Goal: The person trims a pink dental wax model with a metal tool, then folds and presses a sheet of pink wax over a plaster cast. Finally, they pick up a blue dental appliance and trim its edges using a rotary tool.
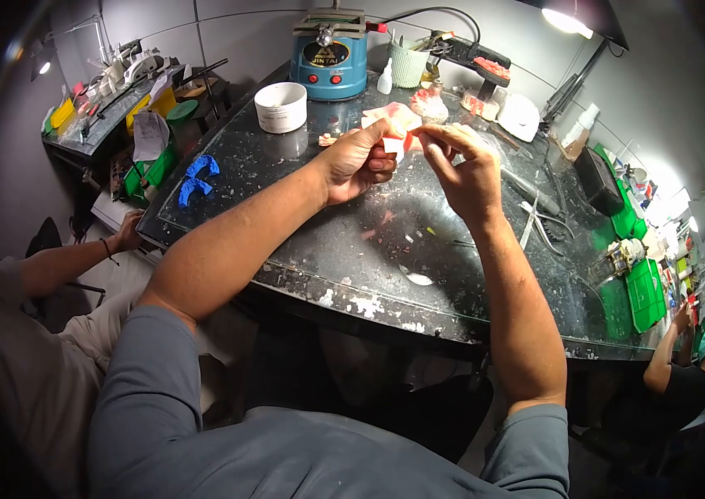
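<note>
Both hands are raised over the dark worktop (319, 258), with their fingertips close together. My left hand (359, 164) is closed, thumb and forefinger pinching a thin pink piece (393, 145) that looks like wax sheet. From the other side, the bent fingers of my right hand (467, 170) pinch at the same piece. Its exact outline is partly covered by the fingers. Just behind the hands lies a larger pink sheet (386, 115). A pink-and-white dental model (429, 104) stands beside it. Small pink scraps (379, 224) are scattered on the worktop below.
A white tub (281, 108) and a blue JINTAI machine (329, 66) stand at the back, near a tool basket (408, 66). Two blue arch-shaped pieces (199, 179) lie left. Right are a handpiece (525, 187) and metal pliers (533, 220). People sit on both sides.
</note>
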Available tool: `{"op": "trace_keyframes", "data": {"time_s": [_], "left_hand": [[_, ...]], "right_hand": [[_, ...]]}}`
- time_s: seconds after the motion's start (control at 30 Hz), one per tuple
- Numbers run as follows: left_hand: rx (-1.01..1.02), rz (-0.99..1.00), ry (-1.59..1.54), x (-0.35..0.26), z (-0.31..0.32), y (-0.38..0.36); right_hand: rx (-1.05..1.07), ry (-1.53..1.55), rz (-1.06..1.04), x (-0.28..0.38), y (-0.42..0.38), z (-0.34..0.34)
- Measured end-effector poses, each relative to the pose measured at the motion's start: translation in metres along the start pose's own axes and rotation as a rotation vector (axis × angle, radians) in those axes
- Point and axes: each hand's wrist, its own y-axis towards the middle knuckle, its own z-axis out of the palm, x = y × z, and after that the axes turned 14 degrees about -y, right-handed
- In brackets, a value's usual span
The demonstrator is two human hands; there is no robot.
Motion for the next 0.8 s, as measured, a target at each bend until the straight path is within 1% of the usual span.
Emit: {"op": "trace_keyframes", "data": {"time_s": [0.03,0.07,0.1,0.17,0.2,0.23,0.3,0.43,0.5,0.53,0.57,0.6,0.63,0.67,0.7,0.77,0.8], "left_hand": [[0.001,0.001,-0.001,0.0,0.0,0.0],[0.014,0.005,-0.008,-0.001,-0.001,0.001],[0.025,0.006,-0.015,0.0,-0.002,0.0],[0.052,-0.005,0.005,-0.001,-0.002,0.0],[0.075,-0.017,0.023,0.0,-0.002,0.0],[0.073,-0.02,0.021,0.001,-0.002,-0.001],[0.022,-0.007,-0.011,0.0,-0.001,0.0],[0.03,-0.035,0.01,-0.002,0.001,-0.001],[0.011,-0.004,0.015,-0.001,0.003,-0.002],[0.013,-0.007,0.015,-0.002,0.003,-0.001],[0.075,-0.025,0.061,-0.005,0.002,-0.002],[0.135,-0.043,0.108,-0.007,0.003,-0.004],[0.135,-0.045,0.11,-0.009,0.006,-0.006],[0.082,-0.014,0.13,-0.009,0.009,-0.009],[0.03,0.015,0.149,-0.01,0.012,-0.011],[0.07,-0.01,0.137,-0.011,0.013,-0.012],[0.032,0.046,0.18,-0.009,0.015,-0.012]], "right_hand": [[-0.002,-0.018,-0.039,0.001,0.0,-0.001],[0.0,-0.003,0.007,0.001,-0.001,0.0],[0.001,-0.001,0.008,0.002,-0.001,0.001],[-0.009,-0.036,-0.071,0.001,0.0,-0.001],[-0.005,-0.031,-0.07,0.001,0.0,0.0],[-0.003,-0.03,-0.068,0.001,-0.001,0.001],[-0.008,0.011,0.01,0.001,0.0,0.001],[-0.026,-0.017,-0.06,-0.004,0.0,0.005],[-0.028,0.113,0.079,-0.009,-0.001,0.006],[-0.021,0.182,0.101,-0.009,-0.002,0.006],[-0.023,0.181,0.102,-0.009,-0.001,0.005],[-0.04,0.347,0.183,-0.009,-0.001,0.005],[-0.059,0.514,0.264,-0.01,-0.001,0.004],[-0.062,0.513,0.265,-0.01,-0.001,0.003],[0.0,0.592,0.335,-0.011,-0.001,0.001],[0.127,0.749,0.473,-0.012,-0.002,-0.003],[0.172,0.725,0.451,-0.009,-0.003,0.0]]}}
